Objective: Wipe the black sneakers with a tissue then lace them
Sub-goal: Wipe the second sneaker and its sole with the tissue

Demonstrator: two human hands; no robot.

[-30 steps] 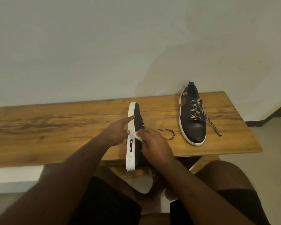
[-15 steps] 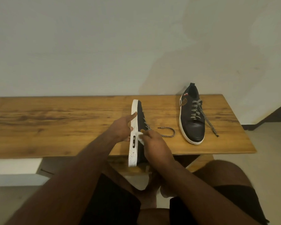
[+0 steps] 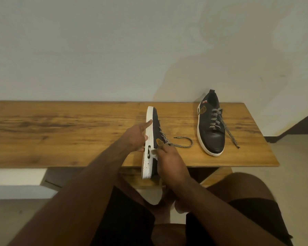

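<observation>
Right hand [image 3: 169, 158]: fingers pinched shut on the tissue [image 3: 154, 153], pressed to the near sneaker [image 3: 153, 139] at the sole edge; half a second before it sat slightly higher.
Left hand [image 3: 136, 137]: spread flat against the white sole, bracing, unchanged.
Near sneaker: on its side, heel past the bench [image 3: 60, 132] front edge, lace [image 3: 182, 144] trailing.
Far sneaker [image 3: 212, 125]: upright, well apart to the right, loosely laced.
Reading: wiping continued; lacing not begun.

The right hand [image 3: 169, 162] hides most of the tissue [image 3: 154, 154].
</observation>
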